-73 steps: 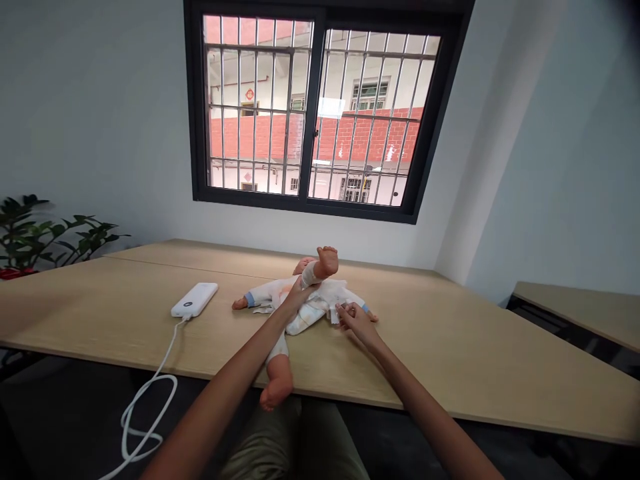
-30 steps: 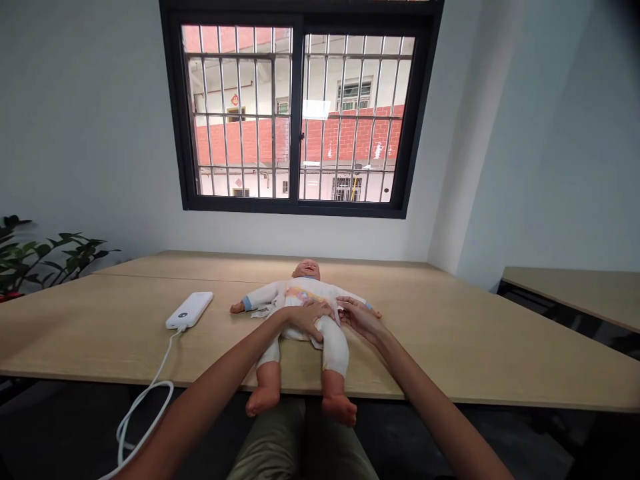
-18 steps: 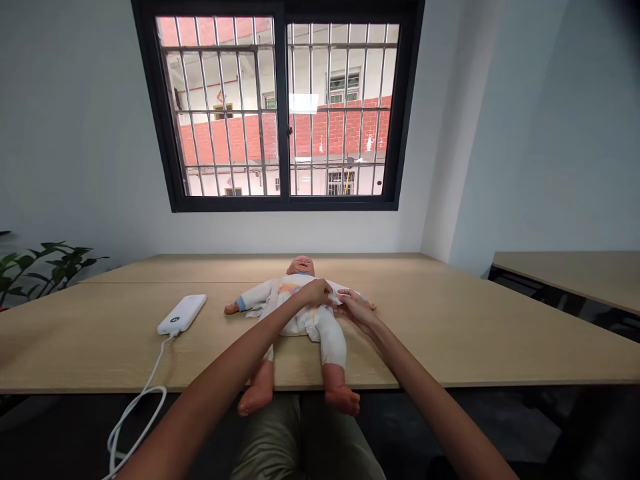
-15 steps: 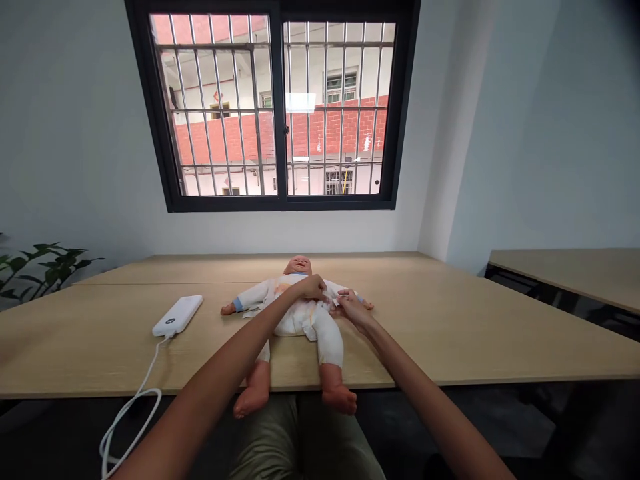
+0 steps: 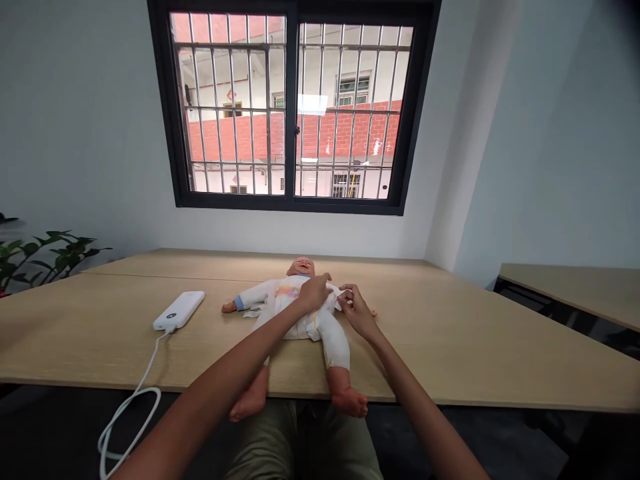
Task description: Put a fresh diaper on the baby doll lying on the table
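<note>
A baby doll (image 5: 334,340) in white clothing with blue cuffs lies on its back, its feet over the table's near edge. Around its hips and belly is a white diaper (image 5: 303,329) with a coloured print at the front. My left hand (image 5: 315,293) lies across the diaper's front waist, fingers curled down on its edge. Just to the right, my right hand (image 5: 357,312) pinches a white side piece of the diaper between thumb and fingers. Another diaper tab (image 5: 253,313) sticks out loose on the left side. My hands partly cover the doll's chest and one arm.
The wooden table (image 5: 450,347) spans the view. A white power bank (image 5: 180,311) with a white cable (image 5: 145,383) hanging off the near edge lies on the left. A plant (image 5: 55,257) stands at the far left, and a second table (image 5: 575,290) at the right.
My right hand has lifted slightly, drawing the diaper's side piece up beside the doll. My left hand has shifted a little right along the waist. The camera view has tilted slightly.
</note>
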`<action>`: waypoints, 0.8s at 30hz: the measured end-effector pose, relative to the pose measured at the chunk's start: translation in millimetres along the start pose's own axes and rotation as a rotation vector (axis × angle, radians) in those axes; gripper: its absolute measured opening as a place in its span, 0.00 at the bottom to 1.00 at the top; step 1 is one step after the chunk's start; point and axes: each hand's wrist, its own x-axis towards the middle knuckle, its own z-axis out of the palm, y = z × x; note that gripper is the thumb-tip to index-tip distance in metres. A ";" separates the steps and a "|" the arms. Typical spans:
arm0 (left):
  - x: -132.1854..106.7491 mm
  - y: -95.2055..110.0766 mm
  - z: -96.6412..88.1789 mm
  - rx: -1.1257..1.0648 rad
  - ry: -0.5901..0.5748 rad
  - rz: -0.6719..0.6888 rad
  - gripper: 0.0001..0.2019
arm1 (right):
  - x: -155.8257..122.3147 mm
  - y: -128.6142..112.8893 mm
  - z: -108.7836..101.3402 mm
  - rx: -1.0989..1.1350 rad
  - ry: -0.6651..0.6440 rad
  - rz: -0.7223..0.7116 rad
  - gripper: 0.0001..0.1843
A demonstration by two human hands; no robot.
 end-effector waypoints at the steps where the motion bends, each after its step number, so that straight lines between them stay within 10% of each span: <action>1: -9.7 -0.3 -5.8 -0.002 0.048 0.004 0.16 | 0.6 -1.4 0.8 0.036 -0.001 0.018 0.23; 8: -84.3 -11.9 -8.5 0.146 -0.136 0.110 0.24 | 28.8 -15.7 8.2 0.163 -0.157 0.145 0.27; 13: -96.6 -14.1 6.0 0.167 -0.187 0.134 0.26 | 46.5 -35.8 24.2 -0.100 -0.336 0.136 0.16; 24: -100.6 -7.2 10.0 0.192 -0.174 0.188 0.25 | 49.4 -25.1 66.8 -0.277 -0.035 0.187 0.16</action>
